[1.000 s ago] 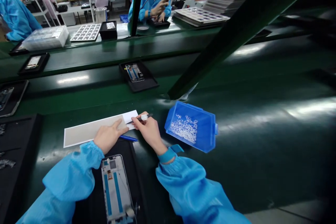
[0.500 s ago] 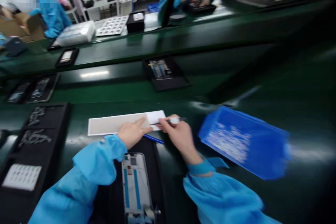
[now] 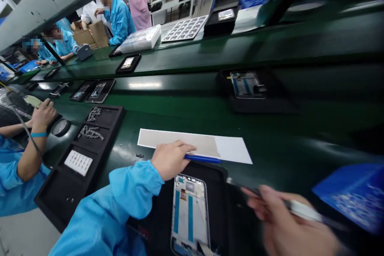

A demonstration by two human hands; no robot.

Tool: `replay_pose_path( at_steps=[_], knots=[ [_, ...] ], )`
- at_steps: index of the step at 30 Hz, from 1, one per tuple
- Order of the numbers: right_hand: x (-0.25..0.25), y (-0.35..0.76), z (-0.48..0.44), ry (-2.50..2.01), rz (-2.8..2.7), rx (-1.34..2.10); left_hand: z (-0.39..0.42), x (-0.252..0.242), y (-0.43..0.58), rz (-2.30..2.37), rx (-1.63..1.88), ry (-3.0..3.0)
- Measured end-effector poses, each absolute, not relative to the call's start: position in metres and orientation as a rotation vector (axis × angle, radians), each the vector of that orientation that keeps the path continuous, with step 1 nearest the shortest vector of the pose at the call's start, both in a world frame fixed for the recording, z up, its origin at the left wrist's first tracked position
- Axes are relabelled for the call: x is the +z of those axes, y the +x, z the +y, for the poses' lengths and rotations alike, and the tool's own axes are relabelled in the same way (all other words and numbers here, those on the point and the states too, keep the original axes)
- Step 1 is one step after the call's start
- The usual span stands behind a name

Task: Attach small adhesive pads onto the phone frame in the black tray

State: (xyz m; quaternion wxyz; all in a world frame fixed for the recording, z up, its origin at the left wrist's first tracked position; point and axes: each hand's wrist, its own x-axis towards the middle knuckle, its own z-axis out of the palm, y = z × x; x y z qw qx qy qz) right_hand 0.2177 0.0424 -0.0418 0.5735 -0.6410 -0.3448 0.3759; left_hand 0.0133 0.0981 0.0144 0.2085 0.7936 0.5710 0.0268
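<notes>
My left hand (image 3: 171, 160) is closed around a slim blue stick (image 3: 204, 159), its index finger stretched over a long white-and-beige strip sheet (image 3: 234, 148). My right hand (image 3: 288, 216), blurred by motion, grips dark tweezers with a white-wrapped handle (image 3: 304, 210). A small pale spot shows at their tip; I cannot tell what it is. Just below my left hand, an opened phone frame (image 3: 198, 204) with two blue strips lies face up in a black tray (image 3: 219, 176). The tweezer tip is right of that phone, apart from it.
Left of me stands a compartmented black tray (image 3: 99, 156) with small parts and a white label sheet (image 3: 78, 163). A blue bag (image 3: 345, 184) of small pieces lies right. Another phone in a black tray (image 3: 255, 104) sits ahead. A co-worker's hand (image 3: 43, 116) works far left.
My right hand has left the strip sheet and moved down and right with the tweezers. My left hand stays by the sheet with the blue stick. The camera has turned left.
</notes>
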Motion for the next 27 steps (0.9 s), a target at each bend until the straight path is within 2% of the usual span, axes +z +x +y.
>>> replay_pose_path(
  at_steps=[4, 10, 27],
  knots=[
    [-0.05, 0.201, 0.028, -1.574, -0.998, 0.968, 0.08, 0.002, 0.003, 1.515, 0.187, 2.045],
    [-0.051, 0.19, 0.027, -1.457, -1.151, 0.903, 0.083, -0.013, 0.001, 1.45, 0.252, 2.03],
    [-0.049, 0.191, 0.037, -1.511, -1.266, 0.962, 0.092, -0.012, 0.005, 1.364, 0.099, 2.005]
  ],
)
